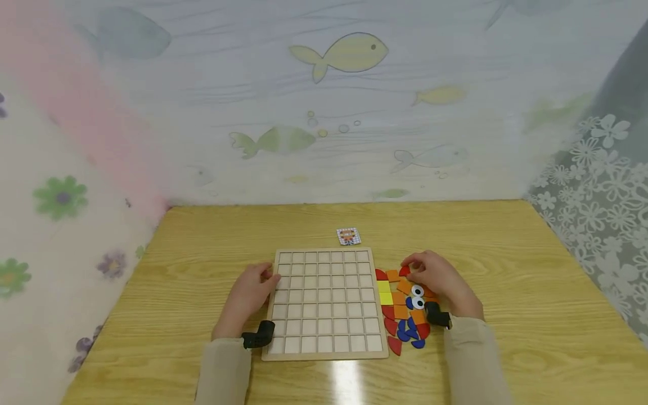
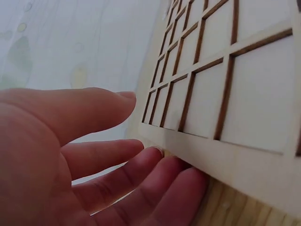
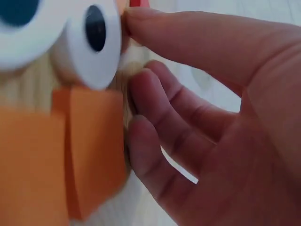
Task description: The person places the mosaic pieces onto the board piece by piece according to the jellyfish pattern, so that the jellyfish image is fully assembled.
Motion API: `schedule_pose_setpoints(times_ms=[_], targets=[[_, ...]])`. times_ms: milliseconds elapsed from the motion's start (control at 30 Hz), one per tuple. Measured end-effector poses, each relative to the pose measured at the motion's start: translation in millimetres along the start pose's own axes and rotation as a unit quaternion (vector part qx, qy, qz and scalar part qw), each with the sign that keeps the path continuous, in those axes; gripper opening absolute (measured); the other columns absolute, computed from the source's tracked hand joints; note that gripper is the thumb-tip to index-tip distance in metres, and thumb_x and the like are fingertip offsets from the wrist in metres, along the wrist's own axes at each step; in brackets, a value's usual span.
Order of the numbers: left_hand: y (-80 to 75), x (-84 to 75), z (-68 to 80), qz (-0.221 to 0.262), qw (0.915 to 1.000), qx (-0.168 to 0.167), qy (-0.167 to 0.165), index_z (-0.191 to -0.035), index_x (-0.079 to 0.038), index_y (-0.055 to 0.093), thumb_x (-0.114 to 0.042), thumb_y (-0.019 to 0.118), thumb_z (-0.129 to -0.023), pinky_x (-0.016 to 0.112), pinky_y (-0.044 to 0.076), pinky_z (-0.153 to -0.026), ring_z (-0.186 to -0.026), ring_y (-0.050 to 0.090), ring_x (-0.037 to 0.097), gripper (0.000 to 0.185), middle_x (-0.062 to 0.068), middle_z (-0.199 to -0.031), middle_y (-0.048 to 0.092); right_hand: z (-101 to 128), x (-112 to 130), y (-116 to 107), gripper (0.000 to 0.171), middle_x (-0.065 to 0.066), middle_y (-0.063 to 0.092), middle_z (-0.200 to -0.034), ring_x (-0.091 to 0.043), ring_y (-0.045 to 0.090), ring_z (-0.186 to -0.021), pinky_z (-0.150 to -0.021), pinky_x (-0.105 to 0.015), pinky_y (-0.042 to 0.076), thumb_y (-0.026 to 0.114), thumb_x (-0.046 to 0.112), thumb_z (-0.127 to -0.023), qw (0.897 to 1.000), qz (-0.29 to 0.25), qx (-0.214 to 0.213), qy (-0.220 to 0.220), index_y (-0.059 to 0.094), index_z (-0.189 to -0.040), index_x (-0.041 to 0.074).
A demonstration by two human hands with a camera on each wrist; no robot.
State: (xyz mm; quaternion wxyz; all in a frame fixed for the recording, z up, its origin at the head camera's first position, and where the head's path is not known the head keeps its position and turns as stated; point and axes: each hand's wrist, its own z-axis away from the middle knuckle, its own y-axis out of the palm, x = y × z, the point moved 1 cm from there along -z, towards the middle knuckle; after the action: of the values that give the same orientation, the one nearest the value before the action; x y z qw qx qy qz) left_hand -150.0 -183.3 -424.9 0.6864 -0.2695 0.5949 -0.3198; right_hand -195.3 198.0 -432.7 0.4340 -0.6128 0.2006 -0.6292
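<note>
A wooden grid board (image 1: 329, 356) lies flat on the table, its square compartments bare. At its left edge is my left hand (image 1: 252, 292), loosely bent; in the left wrist view the thumb (image 2: 110, 110) is above the rim and the other fingertips are low beside it. My right hand (image 1: 442, 281) is over the far end of a pile of coloured pieces right of the board. Thumb and forefinger pinch a red quarter-circle piece (image 1: 404, 271) there; only a sliver of red shows in the right wrist view. Close by are white eye discs (image 3: 94, 52) and orange pieces (image 3: 96, 146).
Yellow squares (image 1: 385, 292), blue pieces (image 1: 403, 333) and more red pieces (image 1: 394, 345) lie against the board's right side, some overlapping. A small pattern card (image 1: 348, 236) lies beyond the board's far edge. Behind the wooden table (image 1: 212, 230) stands a wall (image 1: 228, 73) painted with fish.
</note>
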Motion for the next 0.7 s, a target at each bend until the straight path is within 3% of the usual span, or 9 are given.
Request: schedule_pose_setpoints(times_ms=[133,267,467,700], targets=[[5.0,4.0,-2.4,-0.027,0.9996,-0.006,-0.004,-0.128,-0.002,0.047,-0.031,0.054,-0.088,0.032,0.037,-0.067,-0.080,0.046,0.018,0.050,0.006,-0.099,0.050,-2,1,1,0.020,-0.006,0.053,-0.091,-0.021,0.047,-0.078,-0.070,-0.035,0.040,0.064,0.016,-0.082,0.999,-0.037,0.000,0.035,0.059,-0.100,0.008],[7.9,5.0,-3.7,-0.050,0.9987,-0.009,-0.007,-0.127,-0.004,0.048,-0.032,0.055,-0.086,0.032,0.035,-0.065,-0.078,0.045,0.018,0.050,0.005,-0.093,0.048,-4,3,3,0.018,-0.006,0.056,-0.091,-0.021,0.049,-0.078,-0.071,-0.034,0.041,0.061,0.017,-0.085,0.996,-0.059,-0.030,0.054,0.056,-0.100,0.008],[5.6,0.2,-3.1,-0.078,0.9966,-0.023,0.002,-0.117,-0.005,0.054,-0.025,0.057,-0.084,0.031,0.031,-0.061,-0.073,0.042,0.018,0.038,0.004,-0.087,0.045,-8,10,5,0.023,-0.007,0.059,-0.099,-0.023,0.052,-0.086,-0.077,-0.038,0.042,0.056,0.025,-0.088,0.994,-0.062,-0.084,0.042,0.057,-0.107,0.012],[4.1,0.3,-4.7,-0.093,0.9952,-0.027,0.013,-0.123,-0.003,0.052,-0.020,0.057,-0.083,0.032,0.031,-0.063,-0.072,0.042,0.018,0.044,0.003,-0.086,0.046,-18,30,9,0.024,-0.004,0.060,-0.096,-0.020,0.054,-0.082,-0.072,-0.034,0.044,0.057,0.028,-0.087,0.991,-0.106,-0.074,0.025,0.061,-0.106,0.013]])
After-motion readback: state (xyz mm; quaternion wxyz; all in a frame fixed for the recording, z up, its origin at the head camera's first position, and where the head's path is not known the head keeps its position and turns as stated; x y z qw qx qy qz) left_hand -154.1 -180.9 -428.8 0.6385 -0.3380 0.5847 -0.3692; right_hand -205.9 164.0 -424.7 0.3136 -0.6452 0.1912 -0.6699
